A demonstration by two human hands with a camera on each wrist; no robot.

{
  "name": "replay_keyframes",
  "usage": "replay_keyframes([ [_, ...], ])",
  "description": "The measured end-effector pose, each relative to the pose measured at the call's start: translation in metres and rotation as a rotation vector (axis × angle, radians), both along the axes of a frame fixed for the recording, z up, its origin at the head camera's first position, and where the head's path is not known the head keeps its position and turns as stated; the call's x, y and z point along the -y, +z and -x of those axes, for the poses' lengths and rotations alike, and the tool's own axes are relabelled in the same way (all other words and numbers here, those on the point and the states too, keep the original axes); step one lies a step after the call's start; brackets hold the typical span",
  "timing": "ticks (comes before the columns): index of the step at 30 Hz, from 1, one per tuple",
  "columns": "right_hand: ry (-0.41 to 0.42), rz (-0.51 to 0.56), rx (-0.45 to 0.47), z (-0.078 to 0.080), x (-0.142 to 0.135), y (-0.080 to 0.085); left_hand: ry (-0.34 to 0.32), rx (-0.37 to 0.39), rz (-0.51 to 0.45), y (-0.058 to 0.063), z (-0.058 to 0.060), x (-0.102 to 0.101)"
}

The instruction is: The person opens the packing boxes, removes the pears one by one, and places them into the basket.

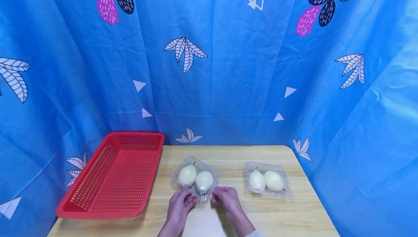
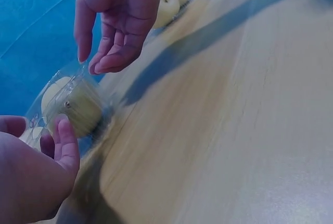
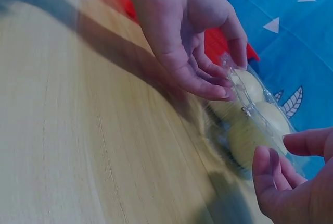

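Observation:
A clear plastic clamshell box [image 1: 205, 166] with two pale pears [image 1: 187, 175] in it sits on the table in front of me, turned corner-first toward me. My left hand [image 1: 179, 208] pinches its near left edge between thumb and fingers. On the near right edge, my right hand [image 1: 228, 200] has its thumb and fingertips at the plastic rim, the edge between them. Both wrist views show the fingertips of the two hands at the clear box [image 3: 250, 112], with the pears behind the plastic.
A red plastic basket [image 1: 151, 179] stands at the left of the wooden table [image 1: 281, 217]. Another clear box [image 1: 266, 165] with two pears lies to the right of my hands. A blue patterned curtain [image 1: 228, 84] hangs behind and at both sides.

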State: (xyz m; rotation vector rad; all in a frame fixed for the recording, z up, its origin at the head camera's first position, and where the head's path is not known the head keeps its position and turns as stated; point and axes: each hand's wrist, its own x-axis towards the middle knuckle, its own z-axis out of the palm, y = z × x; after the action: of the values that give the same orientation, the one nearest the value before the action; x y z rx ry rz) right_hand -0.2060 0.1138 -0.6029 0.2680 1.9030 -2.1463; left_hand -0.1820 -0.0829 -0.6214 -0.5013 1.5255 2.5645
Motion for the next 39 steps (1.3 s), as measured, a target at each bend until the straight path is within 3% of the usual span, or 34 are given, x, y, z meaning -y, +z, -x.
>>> replay_keyframes([
  [15, -0.020, 0.085, 0.036, -0.001, 0.001, -0.004, 0.034, -0.008, 0.061, -0.005, 0.010, -0.010],
  [21, -0.025, 0.082, 0.044, -0.004, -0.001, -0.006, 0.055, -0.018, 0.072, -0.006, 0.005, -0.016],
  [33, -0.184, 0.106, 0.010, -0.009, -0.006, -0.009, 0.089, -0.027, 0.066, -0.010, -0.009, -0.030],
  [39, -0.186, 0.099, -0.011, -0.015, -0.007, -0.006, 0.112, -0.036, 0.073, -0.008, -0.015, -0.037],
])
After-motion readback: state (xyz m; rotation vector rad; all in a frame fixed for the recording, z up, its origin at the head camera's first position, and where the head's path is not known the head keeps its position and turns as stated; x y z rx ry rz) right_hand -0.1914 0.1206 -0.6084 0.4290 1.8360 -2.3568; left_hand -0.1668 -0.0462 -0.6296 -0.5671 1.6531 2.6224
